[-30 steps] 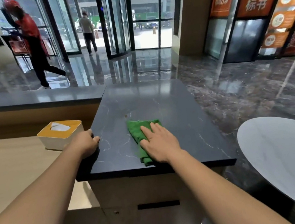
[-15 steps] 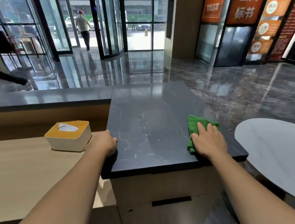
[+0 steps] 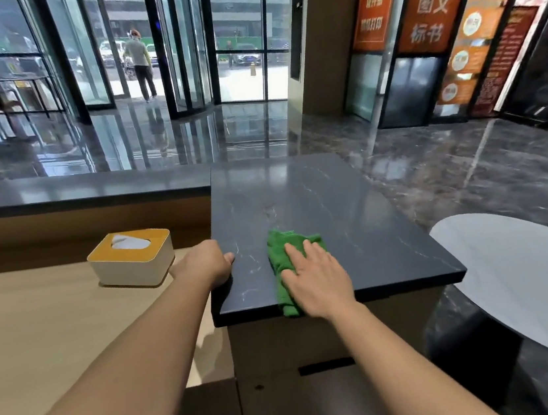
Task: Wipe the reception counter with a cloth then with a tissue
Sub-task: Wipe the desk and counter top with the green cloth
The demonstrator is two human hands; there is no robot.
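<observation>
Pressing flat on one green cloth, the right hand lies palm down with its fingers stretched out and slightly apart, covering the cloth's right side. The cloth is bunched into a long strip on the dark counter; its long axis runs from the counter's near edge toward the far edge, one end drooping just over the near edge and the other pointing away from the person. It sits nearer the left edge than the right.

The left hand rests on the counter's left edge, near the near left corner, thumb on top; the other fingers curl over the edge, and how tightly they hold cannot be told.

One tissue box, white with a yellow top and a tissue showing in its slot, stands on the lower wooden desk just left of the counter, close to the left hand but not touching it. One round white table stands to the right, apart from the counter.
</observation>
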